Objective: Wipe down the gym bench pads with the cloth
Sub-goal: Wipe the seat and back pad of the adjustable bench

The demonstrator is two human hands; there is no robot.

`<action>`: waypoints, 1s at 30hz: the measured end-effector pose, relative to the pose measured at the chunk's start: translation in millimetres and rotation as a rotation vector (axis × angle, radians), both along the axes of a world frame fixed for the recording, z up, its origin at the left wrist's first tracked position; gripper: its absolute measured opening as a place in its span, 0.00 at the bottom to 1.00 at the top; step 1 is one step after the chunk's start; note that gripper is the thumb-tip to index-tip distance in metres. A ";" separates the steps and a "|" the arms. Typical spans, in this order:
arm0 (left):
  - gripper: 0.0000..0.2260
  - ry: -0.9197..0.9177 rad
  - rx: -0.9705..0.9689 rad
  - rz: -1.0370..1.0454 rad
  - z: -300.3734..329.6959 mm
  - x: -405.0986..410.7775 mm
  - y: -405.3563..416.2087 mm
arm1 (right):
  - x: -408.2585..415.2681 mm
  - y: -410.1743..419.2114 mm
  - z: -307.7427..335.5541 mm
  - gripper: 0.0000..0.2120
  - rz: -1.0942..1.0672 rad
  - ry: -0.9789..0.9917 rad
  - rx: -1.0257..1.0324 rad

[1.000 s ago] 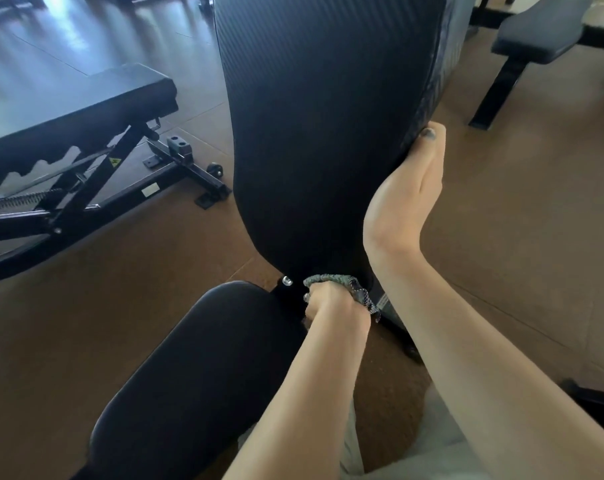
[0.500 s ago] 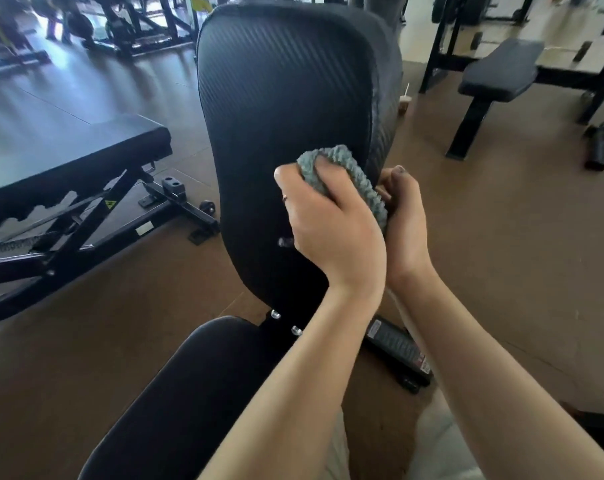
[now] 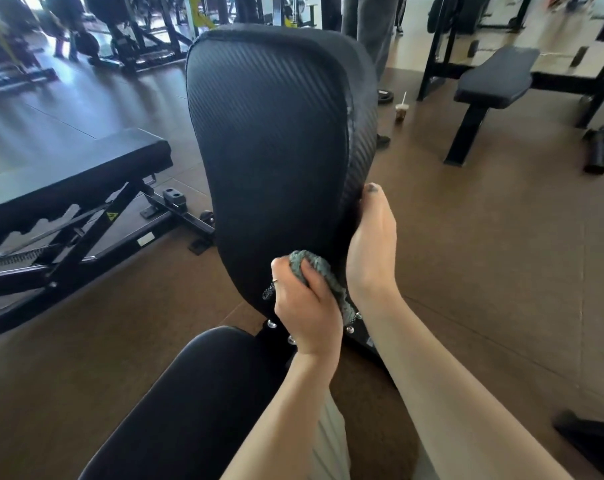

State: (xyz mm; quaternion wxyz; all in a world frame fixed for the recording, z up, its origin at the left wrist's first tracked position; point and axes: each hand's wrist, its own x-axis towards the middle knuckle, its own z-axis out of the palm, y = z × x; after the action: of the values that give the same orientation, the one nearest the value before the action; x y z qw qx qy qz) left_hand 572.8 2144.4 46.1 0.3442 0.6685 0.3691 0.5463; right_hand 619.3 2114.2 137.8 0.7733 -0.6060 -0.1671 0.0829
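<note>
Both hands at back pad [image 3: 269,150]; left hand [image 3: 307,306] grips cloth [image 3: 323,271].

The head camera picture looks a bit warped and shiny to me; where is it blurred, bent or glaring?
In the head view, the wide lens bends the straight frames near the edges; window light glares off the floor at upper left; the far machines are smeared; the back pad, cloth, left hand and right hand are sharp.
</note>
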 end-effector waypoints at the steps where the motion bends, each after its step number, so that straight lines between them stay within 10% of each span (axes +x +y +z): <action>1: 0.08 -0.029 0.014 -0.020 11.9 1.2 0.6 | -2.0 -0.1 -1.9 0.18 -0.020 -0.033 -0.017; 8: 0.12 -0.186 0.390 -0.047 109.8 21.0 40.3 | -4.3 3.3 -0.4 0.17 -0.108 -0.095 -0.025; 18: 0.09 -0.040 -0.165 -0.085 -18.8 -7.2 47.9 | -15.2 27.5 -9.0 0.19 -0.294 -0.095 -0.037; 26: 0.12 -0.217 0.477 -0.081 101.2 23.1 79.3 | -14.6 30.6 -10.5 0.16 -0.398 -0.141 -0.013; 30: 0.13 -0.225 0.114 0.027 73.0 22.7 124.9 | -14.0 32.9 -13.2 0.16 -0.406 -0.116 0.016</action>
State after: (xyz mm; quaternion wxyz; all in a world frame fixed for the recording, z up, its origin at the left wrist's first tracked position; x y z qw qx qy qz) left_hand 595.5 2269.3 119.1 0.3375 0.6165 0.3052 0.6426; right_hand 605.3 2147.2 124.6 0.7681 -0.6247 -0.0868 -0.1110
